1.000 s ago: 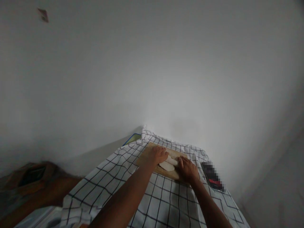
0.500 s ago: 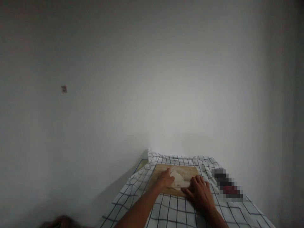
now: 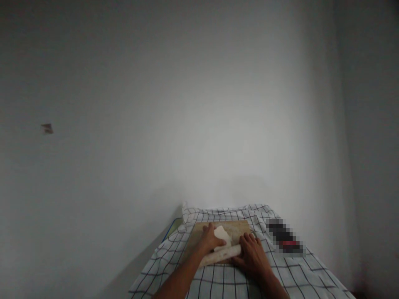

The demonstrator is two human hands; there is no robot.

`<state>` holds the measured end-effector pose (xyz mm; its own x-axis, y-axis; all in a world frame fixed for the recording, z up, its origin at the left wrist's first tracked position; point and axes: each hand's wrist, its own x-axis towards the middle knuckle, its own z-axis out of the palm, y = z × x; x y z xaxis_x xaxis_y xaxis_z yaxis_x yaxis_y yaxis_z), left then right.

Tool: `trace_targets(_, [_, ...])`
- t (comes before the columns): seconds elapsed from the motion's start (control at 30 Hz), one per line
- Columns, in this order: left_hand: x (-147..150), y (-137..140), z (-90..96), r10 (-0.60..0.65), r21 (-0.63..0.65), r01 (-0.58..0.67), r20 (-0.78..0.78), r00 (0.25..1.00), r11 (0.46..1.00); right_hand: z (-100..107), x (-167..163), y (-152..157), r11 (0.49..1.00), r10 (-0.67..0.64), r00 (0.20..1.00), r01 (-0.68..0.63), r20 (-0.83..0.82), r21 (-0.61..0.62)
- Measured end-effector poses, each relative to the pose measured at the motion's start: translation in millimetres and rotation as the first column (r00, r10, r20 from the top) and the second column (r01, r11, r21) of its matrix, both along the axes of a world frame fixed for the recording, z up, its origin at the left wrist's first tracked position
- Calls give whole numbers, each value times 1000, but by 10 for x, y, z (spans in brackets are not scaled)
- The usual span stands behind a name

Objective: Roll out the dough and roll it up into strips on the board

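A flat, pale piece of dough (image 3: pixel 221 235) lies on a wooden board (image 3: pixel 239 227). My left hand (image 3: pixel 208 239) grips the dough at its left side, thumb over the near part and fingers toward the far edge. Just nearer to me, a light-coloured rolling pin (image 3: pixel 222 254) lies slantwise across the board's front part, its left end reaching under my left forearm. My right hand (image 3: pixel 253 253) is closed over the pin's right end, which the fingers hide.
A white cloth with dark checked lines (image 3: pixel 215 282) covers the table beneath the board. To the right lies a dark and red pixelated item (image 3: pixel 285 237). The table's far edge stands close to a plain wall (image 3: pixel 199 104), which bears a small mark (image 3: pixel 47 128).
The rolling pin now shows more fully and slants nearer to me, clear of most of the dough. My left hand has shifted its hold on the dough. The camera view has turned slightly right.
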<state>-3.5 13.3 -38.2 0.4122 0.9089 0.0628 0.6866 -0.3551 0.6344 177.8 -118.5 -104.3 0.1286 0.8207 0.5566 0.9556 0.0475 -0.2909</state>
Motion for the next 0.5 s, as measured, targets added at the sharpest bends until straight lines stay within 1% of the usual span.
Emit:
trace_targets(0.07, [-20, 74, -69, -24, -79, 36, 148, 989, 996, 19, -4, -13, 1000, 9, 1000, -9, -10, -4])
trace_targets(0.13, [-33, 146, -105, -70, -163, 121, 288, 955, 979, 22, -8, -13, 1000, 4, 1000, -4, -14, 6])
trace_targets(0.2, [-36, 205, -102, -86, -207, 176, 385, 919, 962, 15, -9, -7, 1000, -4, 1000, 4, -12, 9])
trace_targets(0.23, [-34, 225, -88, -78, -218, 185, 424, 902, 958, 10, -7, -4, 1000, -7, 1000, 7, -9, 7])
trace_targets(0.3, [-26, 241, -41, -2, -224, 141, 526, 851, 964, 2, 3, -1, 1000, -5, 1000, 5, 1, 3])
trace_targets(0.4, [-32, 200, 39, 145, -228, 20, 682, 717, 973, 2, 21, 1, 1000, -1, 1000, 1, 17, -5])
trace_targets(0.43, [-45, 174, 60, 179, -246, -3, 698, 693, 969, 4, 25, 3, 1000, -4, 1000, 4, 21, -11])
trace_targets(0.47, [-63, 145, 76, 215, -288, -14, 679, 702, 957, 7, 28, 6, 1000, -10, 1000, 11, 24, -17])
trace_targets(0.5, [-86, 115, 86, 244, -349, -14, 626, 741, 937, 10, 29, 10, 1000, -17, 1000, 18, 26, -22])
